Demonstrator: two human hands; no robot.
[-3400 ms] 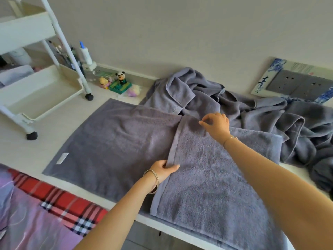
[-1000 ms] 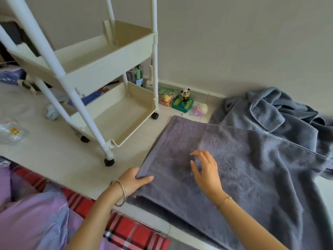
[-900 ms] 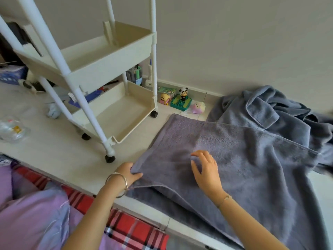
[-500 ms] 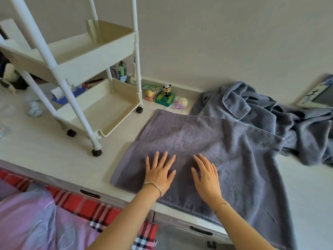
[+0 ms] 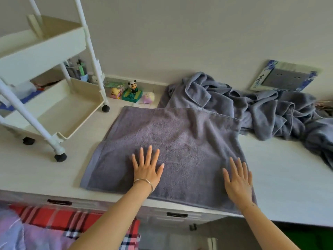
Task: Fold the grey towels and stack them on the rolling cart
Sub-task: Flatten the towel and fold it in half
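A grey towel (image 5: 180,139), folded over once, lies flat on the white countertop (image 5: 288,177) in front of me. My left hand (image 5: 146,168) presses flat on its near middle with fingers spread. My right hand (image 5: 237,179) lies flat on the towel's right near edge, fingers straight. A heap of crumpled grey towels (image 5: 252,105) sits behind and to the right, against the wall. The white rolling cart (image 5: 54,98) stands on the counter at the left; its lower tray holds nothing that I can see.
Small toy figures (image 5: 133,91) stand by the wall between the cart and the heap. A framed picture (image 5: 286,76) leans on the wall at the right. A red plaid blanket (image 5: 72,222) lies below the counter's front edge, above drawer handles.
The towel's left half was folded over to the right. My left hand let go of the towel's corner and laid flat on it. My right hand slid to the right edge.
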